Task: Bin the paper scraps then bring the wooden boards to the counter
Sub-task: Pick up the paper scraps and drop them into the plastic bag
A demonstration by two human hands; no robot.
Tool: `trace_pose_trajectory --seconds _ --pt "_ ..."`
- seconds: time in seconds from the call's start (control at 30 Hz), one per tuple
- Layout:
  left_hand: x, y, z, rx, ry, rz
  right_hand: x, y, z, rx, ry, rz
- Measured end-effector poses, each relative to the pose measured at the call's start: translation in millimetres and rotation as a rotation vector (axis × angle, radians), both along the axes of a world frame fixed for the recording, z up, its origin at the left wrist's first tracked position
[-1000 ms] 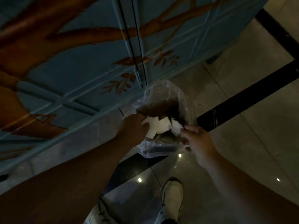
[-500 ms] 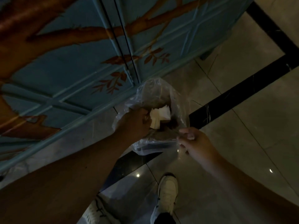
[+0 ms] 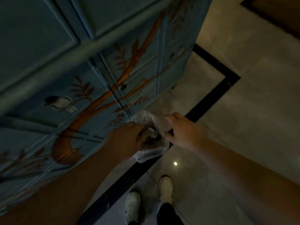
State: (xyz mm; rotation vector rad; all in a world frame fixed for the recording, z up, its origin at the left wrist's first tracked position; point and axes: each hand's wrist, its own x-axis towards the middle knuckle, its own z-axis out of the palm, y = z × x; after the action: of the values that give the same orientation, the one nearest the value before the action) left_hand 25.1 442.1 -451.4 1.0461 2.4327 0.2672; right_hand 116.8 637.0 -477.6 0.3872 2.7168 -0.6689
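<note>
Dim tiled floor (image 3: 243,127) beside blue cabinet (image 3: 65,62): my left hand (image 3: 128,140) pushes scraps (image 3: 150,133) into flimsy bag (image 3: 146,118), right hand (image 3: 181,130) pinching its rim; light, crumply, best gripped bunched.

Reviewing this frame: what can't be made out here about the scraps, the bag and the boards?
- Paper scraps: head view, a pale blurred patch; count unreadable, left hand covers part.
- Plastic bag: its mouth is hidden between the left hand and right hand.
- Wooden boards and counter: not in view.
</note>
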Motion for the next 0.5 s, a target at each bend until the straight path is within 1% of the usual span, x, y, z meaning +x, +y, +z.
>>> trace_pose_trajectory --seconds 0.07,0.17,0.27,0.33,0.4,0.5 --pt "8.0 0.6 50.6 0.013 0.083 -0.09 14.6 -1.4 48.7 0.065 0.03 -0.004" --pt "25.2 0.6 115.6 0.083 0.221 -0.254 44.1 -8.6 113.8 0.184 0.05 0.028" --pt "44.2 -0.3 179.1 0.046 0.364 -0.419 78.2 -18.6 179.4 0.334 0.03 0.025" --pt "56.2 0.3 214.4 0.098 0.405 -0.537 105.4 -26.6 220.6 0.381 0.028 -0.033" --pt "70.1 8.8 245.9 0.132 0.458 -0.634 138.5 -32.0 259.0 0.453 0.066 -0.116" --pt "93.5 28.1 286.4 0.266 0.525 -0.77 188.7 -35.1 305.0 0.524 0.074 -0.217"
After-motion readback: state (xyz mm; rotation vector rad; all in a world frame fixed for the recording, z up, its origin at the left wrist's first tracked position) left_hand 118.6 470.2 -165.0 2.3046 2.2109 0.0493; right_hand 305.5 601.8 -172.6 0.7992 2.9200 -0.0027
